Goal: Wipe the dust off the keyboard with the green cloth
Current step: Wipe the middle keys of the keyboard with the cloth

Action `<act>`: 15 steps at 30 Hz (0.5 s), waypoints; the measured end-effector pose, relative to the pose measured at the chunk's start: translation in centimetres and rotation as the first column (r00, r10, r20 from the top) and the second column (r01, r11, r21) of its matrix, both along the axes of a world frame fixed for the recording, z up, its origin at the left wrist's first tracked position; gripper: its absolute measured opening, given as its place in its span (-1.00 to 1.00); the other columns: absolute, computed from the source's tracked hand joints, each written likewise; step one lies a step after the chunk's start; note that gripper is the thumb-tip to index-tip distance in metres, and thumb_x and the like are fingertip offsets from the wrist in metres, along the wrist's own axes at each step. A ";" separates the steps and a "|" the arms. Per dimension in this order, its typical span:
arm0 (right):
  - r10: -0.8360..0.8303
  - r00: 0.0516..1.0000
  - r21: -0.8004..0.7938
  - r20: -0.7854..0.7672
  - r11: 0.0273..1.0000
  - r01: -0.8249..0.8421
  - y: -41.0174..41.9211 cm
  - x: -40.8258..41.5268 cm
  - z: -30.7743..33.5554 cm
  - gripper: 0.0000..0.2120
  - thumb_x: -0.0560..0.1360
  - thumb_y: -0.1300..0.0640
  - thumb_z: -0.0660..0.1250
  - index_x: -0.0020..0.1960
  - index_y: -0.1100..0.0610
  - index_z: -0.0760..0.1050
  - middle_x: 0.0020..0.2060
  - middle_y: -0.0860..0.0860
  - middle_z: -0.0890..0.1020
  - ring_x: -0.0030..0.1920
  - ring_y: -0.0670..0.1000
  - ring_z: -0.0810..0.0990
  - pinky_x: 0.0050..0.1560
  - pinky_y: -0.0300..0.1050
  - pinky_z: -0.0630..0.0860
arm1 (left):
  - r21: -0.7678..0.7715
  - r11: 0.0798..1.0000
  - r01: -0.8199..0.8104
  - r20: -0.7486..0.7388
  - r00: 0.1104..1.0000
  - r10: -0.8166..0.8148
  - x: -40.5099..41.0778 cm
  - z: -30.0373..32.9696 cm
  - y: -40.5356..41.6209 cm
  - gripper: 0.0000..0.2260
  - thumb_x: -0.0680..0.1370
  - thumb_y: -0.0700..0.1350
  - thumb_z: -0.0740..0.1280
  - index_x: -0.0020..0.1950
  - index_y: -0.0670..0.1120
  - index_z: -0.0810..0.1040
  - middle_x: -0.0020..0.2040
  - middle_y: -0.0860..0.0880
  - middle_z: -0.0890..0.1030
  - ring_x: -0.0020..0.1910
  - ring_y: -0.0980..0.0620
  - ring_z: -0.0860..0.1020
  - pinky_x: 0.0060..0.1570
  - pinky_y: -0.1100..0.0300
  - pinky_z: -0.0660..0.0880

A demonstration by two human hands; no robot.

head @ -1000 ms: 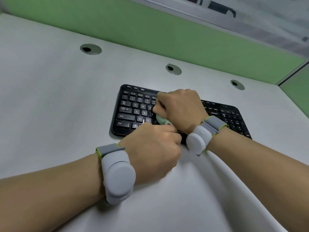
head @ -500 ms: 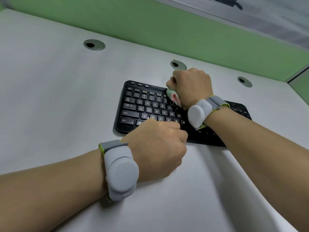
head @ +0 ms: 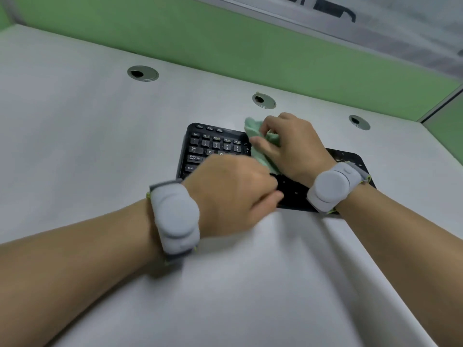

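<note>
The black keyboard (head: 215, 146) lies on the grey desk (head: 87, 136), angled, and serves as the reference for all positions below.

Green cloth (head: 260, 146): spread over the upper middle of the keyboard, one corner rising past the keyboard's far edge, the lower part trailing down across the key rows toward the near edge. It lies under and between the fingers of the right hand (head: 295, 149).

Right hand: positioned over the keyboard's centre, wrist toward its right end. Fingers and thumb are curled round the cloth, pinching a fold of it against the keys. Grip closed on the cloth.

Left hand (head: 233, 194): at the keyboard's near-left portion, covering the lower key rows. Fingers are curled inward with the tips at the cloth's lower end; motion blur and the hand's own back hide whether they grasp the cloth or only rest on the keys. State not determinable.

Both wrists carry grey wristbands (head: 175, 216).

Beyond the keyboard's far edge, three round cable ports (head: 264, 100) sit in the desk, backed by a green partition (head: 225, 46).
</note>
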State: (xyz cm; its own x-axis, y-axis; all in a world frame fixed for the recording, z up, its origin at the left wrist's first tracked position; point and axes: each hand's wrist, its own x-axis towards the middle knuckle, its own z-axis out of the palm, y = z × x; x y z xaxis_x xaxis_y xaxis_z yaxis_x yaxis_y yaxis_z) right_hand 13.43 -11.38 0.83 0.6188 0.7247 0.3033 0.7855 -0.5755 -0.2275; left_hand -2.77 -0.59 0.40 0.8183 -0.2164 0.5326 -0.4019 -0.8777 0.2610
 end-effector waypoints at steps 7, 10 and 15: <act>0.041 0.997 -0.021 -0.071 0.999 -0.043 -1.2 -1.6 0.5 -0.85 0.56 0.00 0.35 0.05 0.05 0.54 -0.04 0.00 0.52 -0.10 0.06 0.47 -0.08 -0.11 0.35 | -0.220 0.897 -0.384 -0.109 0.923 0.369 2.8 -0.2 7.1 -0.65 0.61 0.05 0.23 -0.32 -0.08 0.44 -0.43 -0.04 0.46 -0.34 -0.17 0.44 -0.26 0.07 0.40; 0.064 0.994 -0.007 -0.090 0.998 -0.065 -1.3 -1.9 0.5 -0.91 0.55 0.08 0.33 0.03 0.06 0.54 -0.08 -0.02 0.52 -0.16 0.05 0.47 -0.13 -0.11 0.36 | -0.319 0.802 -0.505 -0.176 0.863 0.474 3.2 -1.2 9.5 -0.78 0.60 0.00 0.31 -0.21 -0.04 0.60 -0.35 0.06 0.57 -0.35 0.04 0.49 -0.17 0.18 0.34; 0.127 0.988 0.052 -0.083 0.991 -0.123 -0.7 -2.7 0.3 -0.90 0.55 0.22 0.32 0.04 0.09 0.54 -0.13 -0.07 0.52 -0.19 0.00 0.44 -0.15 -0.16 0.35 | -0.291 0.790 -0.541 -0.204 0.841 0.501 3.9 -2.2 10.5 -0.88 0.58 -0.10 0.31 -0.05 -0.02 0.65 -0.08 0.00 0.63 -0.16 -0.01 0.57 0.02 0.13 0.45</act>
